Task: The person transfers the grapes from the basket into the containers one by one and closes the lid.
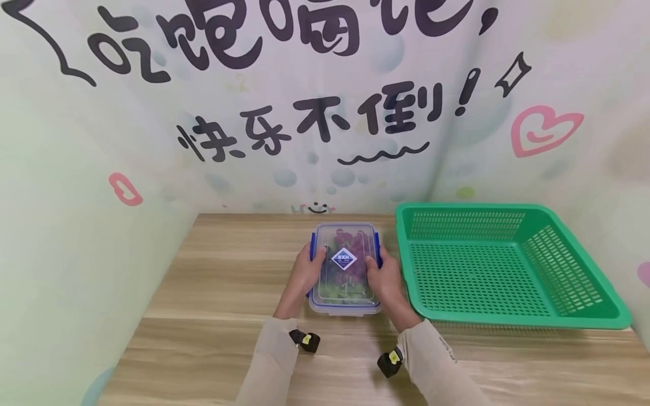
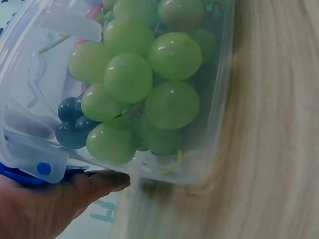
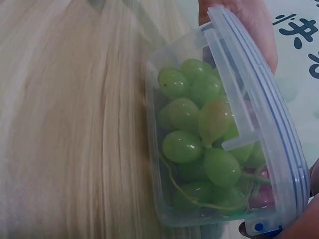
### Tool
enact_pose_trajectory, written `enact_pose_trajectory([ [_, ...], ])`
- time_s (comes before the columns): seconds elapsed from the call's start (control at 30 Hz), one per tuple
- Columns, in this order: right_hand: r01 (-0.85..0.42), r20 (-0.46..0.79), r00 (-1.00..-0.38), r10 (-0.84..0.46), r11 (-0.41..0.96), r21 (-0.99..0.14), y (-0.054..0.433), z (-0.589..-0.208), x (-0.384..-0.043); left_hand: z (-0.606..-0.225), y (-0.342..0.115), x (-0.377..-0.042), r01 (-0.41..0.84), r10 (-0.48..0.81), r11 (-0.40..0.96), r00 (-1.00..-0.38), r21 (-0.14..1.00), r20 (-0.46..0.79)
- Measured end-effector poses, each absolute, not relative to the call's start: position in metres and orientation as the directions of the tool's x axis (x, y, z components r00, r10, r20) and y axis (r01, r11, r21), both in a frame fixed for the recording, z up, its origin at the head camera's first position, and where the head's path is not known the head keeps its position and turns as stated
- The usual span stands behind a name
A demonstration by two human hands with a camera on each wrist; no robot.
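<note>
A clear plastic food container (image 1: 329, 290) with blue side clips sits at the middle of the table, its lid on. My left hand (image 1: 305, 272) grips its left side, thumb over the lid's edge. On the opposite side my right hand (image 1: 384, 277) holds it the same way. Through the walls I see green grapes (image 2: 128, 78), with a few dark ones (image 2: 74, 127) beside them in the left wrist view. Reddish fruit shows dimly under the lid near a blue diamond label (image 1: 343, 259). The fingers under the container are mostly hidden.
A green plastic basket (image 1: 513, 322) with slotted walls stands right of the container, close to my right hand. Under everything is a wood-grain table (image 1: 203, 293). A printed cloth wall (image 1: 284, 186) rises along its back edge.
</note>
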State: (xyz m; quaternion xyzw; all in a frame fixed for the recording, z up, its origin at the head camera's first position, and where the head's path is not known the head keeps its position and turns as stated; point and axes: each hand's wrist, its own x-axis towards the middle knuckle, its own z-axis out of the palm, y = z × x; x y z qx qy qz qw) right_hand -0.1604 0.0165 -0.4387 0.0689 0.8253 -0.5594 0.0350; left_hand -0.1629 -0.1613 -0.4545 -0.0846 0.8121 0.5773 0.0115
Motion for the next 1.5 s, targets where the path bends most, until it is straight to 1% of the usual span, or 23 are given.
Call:
enact_pose_trajectory([
  [0.3,0.161,-0.138,-0.987,0.087,0.375,-0.913,0.015,-0.437,-0.159,-0.452,-0.161,-0.164,-0.184,-0.103,0.331,-0.982,0.925,-0.159],
  [0.57,0.143,-0.121,-0.989,0.082,0.380,-0.914,0.014,-0.437,-0.161,-0.446,-0.159,-0.166,-0.131,-0.095,0.408,-0.990,0.904,-0.101],
  [0.77,0.135,-0.115,-0.991,0.073,0.386,-0.913,0.013,-0.436,-0.160,-0.446,-0.160,-0.165,-0.133,-0.096,0.392,-0.990,0.910,-0.103],
  [0.97,0.111,-0.097,-0.994,0.052,0.454,-0.884,0.016,-0.439,-0.155,-0.452,-0.161,-0.161,-0.109,-0.083,0.401,-0.993,0.909,-0.082],
  [1.07,0.100,-0.088,-0.995,0.048,0.490,-0.866,0.018,-0.438,-0.155,-0.452,-0.161,-0.160,-0.095,-0.083,0.432,-0.994,0.897,-0.066],
  [1.2,0.086,-0.087,-0.996,0.024,0.550,-0.831,0.018,-0.437,-0.155,-0.448,-0.163,-0.159,-0.118,-0.118,0.487,-0.991,0.865,-0.069],
  [1.37,0.016,-0.030,-0.999,-0.014,0.584,-0.811,0.016,-0.433,-0.152,-0.437,-0.169,-0.158,-0.077,-0.116,0.538,-0.993,0.839,-0.017],
  [1.5,-0.075,0.052,-0.997,-0.056,0.596,-0.799,0.015,-0.425,-0.149,-0.428,-0.177,-0.157,-0.040,-0.108,0.627,-0.994,0.778,0.036],
])
